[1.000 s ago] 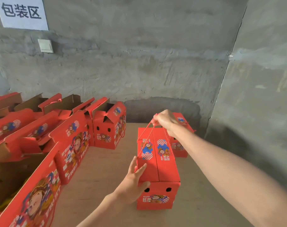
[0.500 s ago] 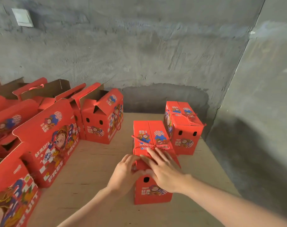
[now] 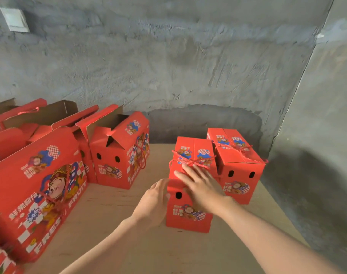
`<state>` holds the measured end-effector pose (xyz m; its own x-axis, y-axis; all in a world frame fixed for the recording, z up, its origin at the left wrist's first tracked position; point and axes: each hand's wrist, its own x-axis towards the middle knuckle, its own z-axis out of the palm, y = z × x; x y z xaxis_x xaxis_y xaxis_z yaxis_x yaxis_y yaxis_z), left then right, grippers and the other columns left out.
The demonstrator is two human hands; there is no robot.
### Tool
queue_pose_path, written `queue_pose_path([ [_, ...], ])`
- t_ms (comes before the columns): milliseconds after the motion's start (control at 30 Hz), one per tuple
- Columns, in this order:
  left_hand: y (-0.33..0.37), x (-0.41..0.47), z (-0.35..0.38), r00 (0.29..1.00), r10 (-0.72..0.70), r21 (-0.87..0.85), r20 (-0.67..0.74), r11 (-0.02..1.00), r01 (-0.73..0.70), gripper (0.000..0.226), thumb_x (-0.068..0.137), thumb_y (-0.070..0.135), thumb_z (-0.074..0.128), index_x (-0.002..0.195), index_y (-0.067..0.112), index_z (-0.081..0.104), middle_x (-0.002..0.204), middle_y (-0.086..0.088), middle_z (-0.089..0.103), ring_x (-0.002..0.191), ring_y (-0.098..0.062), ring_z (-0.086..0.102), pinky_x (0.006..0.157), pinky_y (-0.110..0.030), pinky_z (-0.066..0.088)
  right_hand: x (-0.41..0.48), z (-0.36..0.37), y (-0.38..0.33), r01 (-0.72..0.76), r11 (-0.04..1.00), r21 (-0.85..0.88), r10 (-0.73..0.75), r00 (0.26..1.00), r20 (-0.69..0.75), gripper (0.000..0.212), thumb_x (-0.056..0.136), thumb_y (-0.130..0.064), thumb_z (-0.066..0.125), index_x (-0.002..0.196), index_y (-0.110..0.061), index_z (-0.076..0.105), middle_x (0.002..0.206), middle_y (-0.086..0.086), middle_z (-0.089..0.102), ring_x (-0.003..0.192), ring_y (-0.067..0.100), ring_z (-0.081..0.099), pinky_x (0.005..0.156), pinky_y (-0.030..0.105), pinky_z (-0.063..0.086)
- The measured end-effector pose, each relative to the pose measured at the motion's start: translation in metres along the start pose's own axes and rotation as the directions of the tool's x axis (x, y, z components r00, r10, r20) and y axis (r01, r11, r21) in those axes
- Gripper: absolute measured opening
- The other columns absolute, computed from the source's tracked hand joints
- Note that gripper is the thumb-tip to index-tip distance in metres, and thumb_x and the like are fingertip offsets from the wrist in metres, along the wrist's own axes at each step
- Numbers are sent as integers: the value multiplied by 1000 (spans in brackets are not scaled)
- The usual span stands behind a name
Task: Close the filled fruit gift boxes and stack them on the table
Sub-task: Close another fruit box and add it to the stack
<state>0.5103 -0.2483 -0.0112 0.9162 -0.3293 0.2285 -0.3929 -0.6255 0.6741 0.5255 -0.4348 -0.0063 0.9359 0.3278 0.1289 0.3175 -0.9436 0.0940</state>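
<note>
A closed red fruit gift box point(image 3: 192, 155) stands on the wooden table point(image 3: 117, 218) in the middle of the head view, its red-and-white rope handle lying across the lid. My right hand point(image 3: 200, 186) lies flat with straight fingers on the near end of that lid. My left hand point(image 3: 154, 202) touches the box's near left edge, fingers relaxed. A second closed box point(image 3: 238, 155) stands right beside it, next to the wall corner. Several open red boxes stand at the left, the nearest upright one point(image 3: 119, 155) with its flaps up.
A large red box point(image 3: 36, 190) printed FRESH FRUIT fills the left foreground. Grey concrete walls close off the back and right; a white switch plate point(image 3: 15, 19) is high on the left. The table's right edge runs along the right wall.
My right hand let go of the rope handle, which dropped onto the lid, and came down flat on the box. The box now stands beside the other closed one. The camera tilted down.
</note>
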Motion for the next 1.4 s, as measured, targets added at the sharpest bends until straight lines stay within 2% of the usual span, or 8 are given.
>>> queue_pose_path([
  [167, -39, 14, -16, 994, -85, 235, 62, 970, 68, 44, 98, 20, 41, 141, 13, 34, 141, -6, 43, 122, -23, 48, 95, -33, 42, 27, 5, 50, -33, 999, -11, 32, 997, -72, 52, 101, -34, 33, 149, -39, 12, 159, -8, 5, 146, 19, 8, 117, 36, 9],
  [400, -80, -9, -60, 981, -189, 298, -41, 935, 192, 40, 98, 23, 40, 137, 15, 37, 133, -7, 49, 109, -22, 52, 88, -33, 44, 53, 4, 42, -296, 955, 12, 296, 953, -59, 60, 94, -16, 42, 148, -34, 20, 160, 1, 1, 146, 29, 0, 116, 46, 4],
  [533, -111, -20, -96, 967, -195, 519, -163, 817, 252, 46, 99, 25, 37, 143, 14, 30, 149, -4, 31, 137, -22, 27, 114, -39, 20, 71, 19, -39, 0, 997, 79, 25, 945, -325, 62, 75, 8, 47, 134, -6, 46, 157, 12, 15, 146, 30, 10, 116, 46, 10],
  [667, -134, -14, -136, 943, -182, 671, -280, 665, 328, 46, 99, 25, 33, 143, 13, 26, 155, -6, 20, 146, -27, 0, 114, -50, -7, 123, 34, -123, 111, 944, 309, -95, 993, -66, 57, 88, 6, 39, 144, -3, 28, 159, 9, 8, 146, 26, 4, 119, 40, 8],
  [800, -145, 3, -172, 925, -173, 712, -338, 596, 372, 37, 96, 21, 38, 132, 12, 39, 145, -7, 37, 140, -28, 17, 114, -53, -2, 176, 35, -160, 33, 967, 255, -43, 998, 37, 63, 87, -6, 48, 145, -5, 23, 155, 8, 16, 140, 32, 18, 111, 45, 27],
  [1000, -167, 1, -187, 905, -250, 659, -343, 623, 422, 36, 97, 25, 35, 129, 9, 40, 143, -6, 37, 138, -22, 19, 112, -48, 6, 213, 38, -191, -212, 866, 454, 74, 950, 303, 60, 91, -12, 44, 144, -11, 16, 155, 15, 7, 130, 43, 34, 104, 46, 35],
  [1167, -164, -12, -186, 919, -211, 576, -332, 727, 374, 36, 97, 19, 38, 130, 5, 40, 145, -12, 36, 139, -27, 24, 114, -42, 11, 174, 38, -197, -152, 945, 290, 123, 986, 114, 49, 81, -12, 55, 124, -8, 31, 131, 16, 31, 114, 35, 46, 83, 39, 40],
  [1400, -115, -40, -159, 851, -249, 108, -464, 937, 332, 38, 99, 9, 35, 135, 3, 42, 140, -14, 44, 129, -29, 40, 103, -31, 27, 26, 34, -198, -40, 960, 278, 42, 999, -3, 48, 78, -11, 53, 122, -11, 35, 146, 8, 23, 118, 23, 48, 81, 31, 44],
])
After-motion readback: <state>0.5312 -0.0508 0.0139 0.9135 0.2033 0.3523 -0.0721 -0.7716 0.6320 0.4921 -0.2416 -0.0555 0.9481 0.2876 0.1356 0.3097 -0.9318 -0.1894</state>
